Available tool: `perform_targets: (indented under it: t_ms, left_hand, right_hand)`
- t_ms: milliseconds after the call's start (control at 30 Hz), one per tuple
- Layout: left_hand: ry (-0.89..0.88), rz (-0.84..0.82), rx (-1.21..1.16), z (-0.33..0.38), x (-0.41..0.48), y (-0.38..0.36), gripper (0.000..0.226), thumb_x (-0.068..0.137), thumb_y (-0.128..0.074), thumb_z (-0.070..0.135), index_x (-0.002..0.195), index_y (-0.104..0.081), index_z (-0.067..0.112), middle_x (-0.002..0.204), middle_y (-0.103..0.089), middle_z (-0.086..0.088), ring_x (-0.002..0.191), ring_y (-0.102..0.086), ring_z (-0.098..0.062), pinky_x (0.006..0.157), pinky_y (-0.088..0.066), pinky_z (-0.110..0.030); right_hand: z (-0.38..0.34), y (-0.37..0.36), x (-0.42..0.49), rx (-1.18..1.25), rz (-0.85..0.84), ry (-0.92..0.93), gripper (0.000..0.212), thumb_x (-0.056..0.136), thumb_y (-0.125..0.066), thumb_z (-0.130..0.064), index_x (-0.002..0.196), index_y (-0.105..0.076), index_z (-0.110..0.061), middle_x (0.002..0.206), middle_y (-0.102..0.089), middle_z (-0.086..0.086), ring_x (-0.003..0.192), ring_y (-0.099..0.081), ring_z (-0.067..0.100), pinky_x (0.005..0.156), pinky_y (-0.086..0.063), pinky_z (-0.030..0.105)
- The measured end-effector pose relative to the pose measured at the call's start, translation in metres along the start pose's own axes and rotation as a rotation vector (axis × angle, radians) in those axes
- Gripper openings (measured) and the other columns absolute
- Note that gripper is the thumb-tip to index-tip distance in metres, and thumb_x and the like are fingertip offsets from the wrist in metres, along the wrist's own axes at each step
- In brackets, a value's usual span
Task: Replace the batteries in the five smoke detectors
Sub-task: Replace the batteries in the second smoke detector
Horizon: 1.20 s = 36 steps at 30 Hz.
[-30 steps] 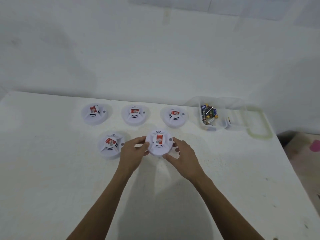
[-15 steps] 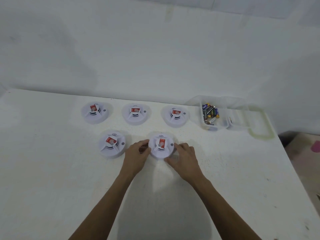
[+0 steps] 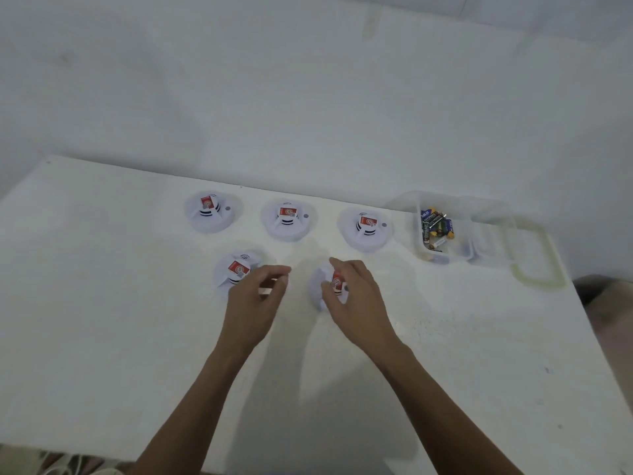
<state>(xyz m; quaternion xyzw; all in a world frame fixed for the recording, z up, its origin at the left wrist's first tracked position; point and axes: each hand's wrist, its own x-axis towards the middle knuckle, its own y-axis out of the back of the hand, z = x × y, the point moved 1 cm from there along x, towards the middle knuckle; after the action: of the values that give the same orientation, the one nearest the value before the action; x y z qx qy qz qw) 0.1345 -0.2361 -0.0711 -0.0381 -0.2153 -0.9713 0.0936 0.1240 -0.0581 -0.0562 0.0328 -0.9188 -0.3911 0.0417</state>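
Note:
Five white round smoke detectors with red labels lie on the white table [image 3: 102, 320]. Three form a back row: left [image 3: 209, 214], middle [image 3: 287, 221], right [image 3: 365, 229]. A fourth detector [image 3: 236, 270] lies front left. My right hand [image 3: 356, 296] covers the fifth, the front right detector [image 3: 317, 286], with thumb and fingers curled round its raised centre. My left hand [image 3: 255, 299] hovers between the two front detectors, blurred, fingers loosely curled, with nothing seen in it.
A clear plastic box [image 3: 445, 255] with several batteries [image 3: 436, 228] stands at the back right, its lid [image 3: 537, 258] beside it near the table's right edge. A white wall rises behind the table. The floor shows past the right edge.
My left hand has let go of the front right detector and drawn back to the left. My right hand has moved up over the top of that detector.

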Motion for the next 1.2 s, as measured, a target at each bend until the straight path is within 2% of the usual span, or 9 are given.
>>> perform_targets:
  t_ms: [133,233,400,500,633,833,933,1100,1200]
  left_hand:
    - [-0.026,0.211,0.078,-0.012,0.01,0.017,0.019,0.091,-0.056,0.008,0.099,-0.069,0.019,0.1,-0.063,0.006,0.086,-0.058,0.005,0.07,-0.045,-0.007]
    - [-0.014,0.256,0.209,-0.035,0.02,0.025,0.02,0.091,-0.053,0.014,0.103,-0.068,0.018,0.108,-0.066,-0.002,0.095,-0.058,-0.011,0.079,-0.043,-0.017]
    - [0.131,0.193,0.29,-0.058,0.025,0.035,0.035,0.094,-0.054,0.025,0.127,-0.058,0.015,0.132,-0.057,-0.009,0.123,-0.047,-0.027,0.098,-0.034,-0.029]
    - [0.162,0.122,0.229,-0.054,0.024,0.038,0.03,0.095,-0.052,0.023,0.123,-0.056,0.013,0.124,-0.061,-0.006,0.117,-0.052,-0.028,0.089,-0.038,-0.03]
    - [0.242,0.118,0.192,-0.05,0.021,0.039,0.037,0.096,-0.051,0.023,0.132,-0.051,0.014,0.131,-0.058,-0.006,0.119,-0.051,-0.025,0.093,-0.034,-0.027]
    - [0.261,0.171,0.17,-0.033,0.017,0.036,0.038,0.096,-0.052,0.028,0.131,-0.052,0.016,0.13,-0.06,-0.007,0.117,-0.055,-0.027,0.097,-0.041,-0.034]
    - [0.221,0.183,0.155,-0.019,0.016,0.032,0.039,0.096,-0.051,0.034,0.131,-0.053,0.015,0.129,-0.06,-0.007,0.114,-0.057,-0.025,0.094,-0.041,-0.029]
    - [0.177,0.149,-0.014,0.008,0.009,0.021,0.042,0.094,-0.049,0.045,0.131,-0.052,0.025,0.13,-0.058,0.003,0.115,-0.055,-0.015,0.092,-0.048,-0.026]
    - [0.155,0.098,-0.118,0.029,0.002,0.014,0.037,0.093,-0.05,0.045,0.127,-0.054,0.029,0.12,-0.06,0.013,0.105,-0.056,0.0,0.08,-0.044,-0.007]
  right_hand:
    - [-0.028,-0.02,0.011,0.131,-0.11,0.025,0.042,0.094,-0.056,-0.026,0.134,-0.051,-0.014,0.125,-0.056,0.003,0.097,-0.06,0.013,0.09,-0.052,0.032]
    - [-0.039,-0.038,0.025,0.152,-0.188,-0.024,0.042,0.094,-0.055,-0.023,0.135,-0.05,-0.014,0.126,-0.057,0.003,0.09,-0.06,0.011,0.086,-0.051,0.029]
    - [-0.043,-0.067,0.041,0.14,-0.363,-0.116,0.044,0.096,-0.049,-0.019,0.139,-0.044,-0.01,0.136,-0.052,0.006,0.107,-0.059,0.019,0.095,-0.047,0.034]
    - [-0.044,-0.081,0.047,0.157,-0.357,-0.139,0.03,0.092,-0.048,-0.01,0.117,-0.058,0.004,0.116,-0.062,0.02,0.102,-0.06,0.034,0.088,-0.05,0.047]
    - [-0.042,-0.095,0.052,0.12,-0.327,-0.128,0.016,0.085,-0.045,-0.003,0.082,-0.06,0.002,0.082,-0.064,0.018,0.071,-0.055,0.028,0.062,-0.044,0.035]
    - [-0.049,-0.079,0.044,0.331,-0.262,-0.094,0.02,0.09,-0.047,-0.005,0.094,-0.067,-0.002,0.086,-0.066,0.005,0.071,-0.055,0.013,0.062,-0.044,0.02]
    - [-0.047,-0.067,0.04,0.467,-0.218,-0.142,0.026,0.093,-0.053,-0.015,0.115,-0.066,-0.014,0.109,-0.063,0.0,0.093,-0.062,0.015,0.082,-0.057,0.03]
    - [-0.043,-0.028,0.023,0.654,-0.097,-0.191,0.03,0.092,-0.055,-0.015,0.119,-0.063,-0.023,0.112,-0.067,-0.001,0.099,-0.065,0.015,0.081,-0.059,0.031]
    - [-0.041,-0.003,0.008,0.762,-0.054,-0.22,0.031,0.089,-0.058,-0.012,0.117,-0.063,-0.025,0.107,-0.069,0.001,0.096,-0.067,0.016,0.078,-0.058,0.027]
